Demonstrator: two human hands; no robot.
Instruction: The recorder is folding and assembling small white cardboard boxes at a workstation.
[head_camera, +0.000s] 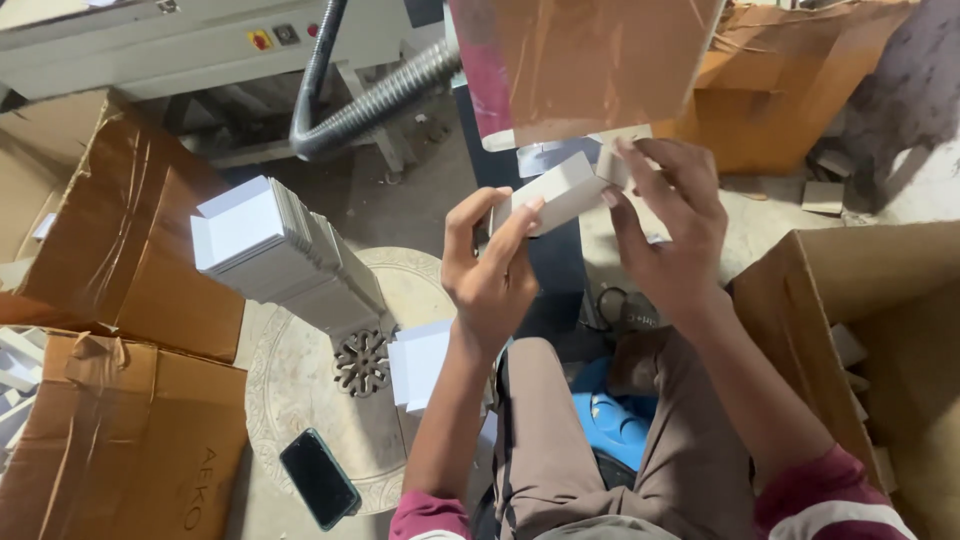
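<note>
We hold a small white flat-folded cardboard carton (560, 192) up in the air between our 2 hands, above our lap and in front of a hanging brown plastic-wrapped sheet (590, 60). Its long axis runs on a slant, from lower left near our left hand (490, 275) up to the right toward our right hand (665, 230). The left hand is the nearer holder at the lower end: its fingers (520, 225) are closed on the carton, thumb on the near side and fingertips pressing the face, so that end sits right inside the pinch. The right hand meets the upper end, its fingers (640, 170) curled loosely and touching the carton's edge and a pale flap just behind it; we cannot tell whether this is a firm grip or only a touch. So the carton lies between the 2 sets of fingers, in contact with both, clear of everything below. Down to our left a slanted stack of white flat cartons (280, 250) leans over a round pale patterned stool (300, 400), well apart from the hands, with a second small white pile (420, 362) just beside our left forearm. A dark phone (318, 478) lies on the stool's near rim, and brown cardboard boxes (120, 440) stand on either side.
</note>
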